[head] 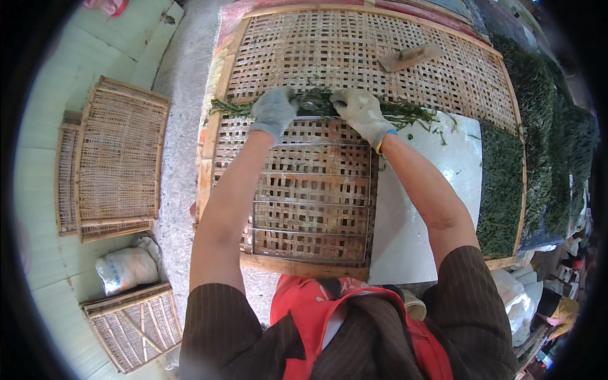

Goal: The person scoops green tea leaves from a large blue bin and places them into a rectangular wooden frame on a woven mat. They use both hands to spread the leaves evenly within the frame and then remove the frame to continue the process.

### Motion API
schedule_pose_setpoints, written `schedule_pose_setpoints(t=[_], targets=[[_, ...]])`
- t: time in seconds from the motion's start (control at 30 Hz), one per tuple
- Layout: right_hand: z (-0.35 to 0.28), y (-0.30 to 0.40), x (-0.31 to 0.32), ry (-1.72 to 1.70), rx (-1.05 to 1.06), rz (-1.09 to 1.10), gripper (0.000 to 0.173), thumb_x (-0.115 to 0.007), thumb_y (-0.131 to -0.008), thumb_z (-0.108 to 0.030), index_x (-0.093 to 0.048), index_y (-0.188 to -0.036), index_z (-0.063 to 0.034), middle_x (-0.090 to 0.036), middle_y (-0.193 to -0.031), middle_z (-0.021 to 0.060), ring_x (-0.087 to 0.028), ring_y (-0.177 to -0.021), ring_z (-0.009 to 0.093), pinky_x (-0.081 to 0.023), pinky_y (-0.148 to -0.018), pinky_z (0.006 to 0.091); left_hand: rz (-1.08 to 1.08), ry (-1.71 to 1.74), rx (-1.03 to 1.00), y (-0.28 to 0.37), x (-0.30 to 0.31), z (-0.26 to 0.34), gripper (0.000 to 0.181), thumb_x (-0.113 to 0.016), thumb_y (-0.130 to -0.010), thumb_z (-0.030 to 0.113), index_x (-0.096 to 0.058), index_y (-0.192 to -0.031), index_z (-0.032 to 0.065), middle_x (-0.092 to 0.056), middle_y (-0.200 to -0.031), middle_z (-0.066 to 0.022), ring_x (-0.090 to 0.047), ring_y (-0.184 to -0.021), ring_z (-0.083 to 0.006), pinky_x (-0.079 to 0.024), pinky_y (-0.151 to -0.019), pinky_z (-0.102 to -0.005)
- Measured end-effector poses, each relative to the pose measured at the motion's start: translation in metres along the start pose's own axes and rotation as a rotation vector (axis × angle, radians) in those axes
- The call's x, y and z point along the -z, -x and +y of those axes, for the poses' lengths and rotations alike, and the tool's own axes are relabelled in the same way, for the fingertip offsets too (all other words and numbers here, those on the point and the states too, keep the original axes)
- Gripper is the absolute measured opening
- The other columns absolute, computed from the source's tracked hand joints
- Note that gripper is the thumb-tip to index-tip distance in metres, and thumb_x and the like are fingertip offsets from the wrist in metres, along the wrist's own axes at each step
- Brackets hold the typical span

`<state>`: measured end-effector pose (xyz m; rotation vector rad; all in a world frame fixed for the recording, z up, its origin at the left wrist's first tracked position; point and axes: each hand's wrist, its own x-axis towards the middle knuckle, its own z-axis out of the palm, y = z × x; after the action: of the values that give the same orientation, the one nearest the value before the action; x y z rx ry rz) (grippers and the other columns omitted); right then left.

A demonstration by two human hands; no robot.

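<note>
My left hand (275, 113), in a grey work glove, and my right hand (359, 113), in a pale glove, rest on a strip of dark green seaweed (316, 102) across a framed woven bamboo tray (304, 47). Their fingers are curled at the strip; how firmly they hold it is unclear. Below them a thin metal wire frame (311, 204) lies on the weave. A white board (418, 199) is under my right forearm, with seaweed scraps at its top. Beyond it, a sheet of green seaweed (501, 190) covers the tray's right part. A flat wooden block (411, 58) lies on the upper weave.
A large mass of dark seaweed (551, 137) stands right of the tray. Framed bamboo trays (121, 156) lean at the left by a filled plastic sack (127, 270), with another tray (135, 327) below. Plastic bags (517, 299) are at the lower right.
</note>
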<state>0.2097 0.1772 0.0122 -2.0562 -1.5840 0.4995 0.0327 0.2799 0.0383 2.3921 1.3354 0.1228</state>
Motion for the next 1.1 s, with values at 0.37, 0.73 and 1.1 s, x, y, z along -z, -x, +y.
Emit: schedule_pose_setpoints(t=[0.37, 0.73, 1.1], targets=[[0.003, 0.005, 0.026, -0.223, -0.032, 0.102, 0.029, -0.055, -0.084, -0.023, -0.067, -0.109, -0.0135, -0.067, -0.106, 0.0096, -0.062, -0.098, 0.028, -0.047, -0.089, 0.0364, 0.144, -0.265, -0.524, 0.034, -0.062, 0.02, 0.044, -0.053, -0.086, 0.023, -0.052, -0.124, 0.0002, -0.048, -0.131, -0.0203, -0.048, -0.121, -0.0324, -0.033, -0.106, -0.0431], [0.002, 0.019, -0.013, 0.338, 0.548, 0.203, 0.035, -0.051, -0.085, -0.03, -0.063, -0.109, -0.0084, -0.065, -0.104, 0.0117, -0.06, -0.097, 0.031, -0.048, -0.088, 0.039, -0.169, 0.087, -0.295, 0.032, -0.011, 0.023, 0.042, -0.048, -0.09, 0.025, -0.052, -0.123, -0.001, -0.048, -0.131, -0.0207, -0.043, -0.125, -0.034, -0.032, -0.107, -0.0421], [0.037, 0.077, 0.073, 0.296, 0.01, 0.104, 0.057, -0.057, -0.08, -0.023, -0.045, -0.132, -0.005, -0.05, -0.131, 0.0173, -0.046, -0.123, 0.032, -0.036, -0.103, 0.0388, -0.221, -0.284, -0.524, 0.033, -0.068, 0.103, 0.078, -0.048, -0.084, 0.051, -0.035, -0.137, -0.0054, -0.028, -0.146, -0.0226, -0.022, -0.138, -0.0336, -0.016, -0.114, -0.0417]])
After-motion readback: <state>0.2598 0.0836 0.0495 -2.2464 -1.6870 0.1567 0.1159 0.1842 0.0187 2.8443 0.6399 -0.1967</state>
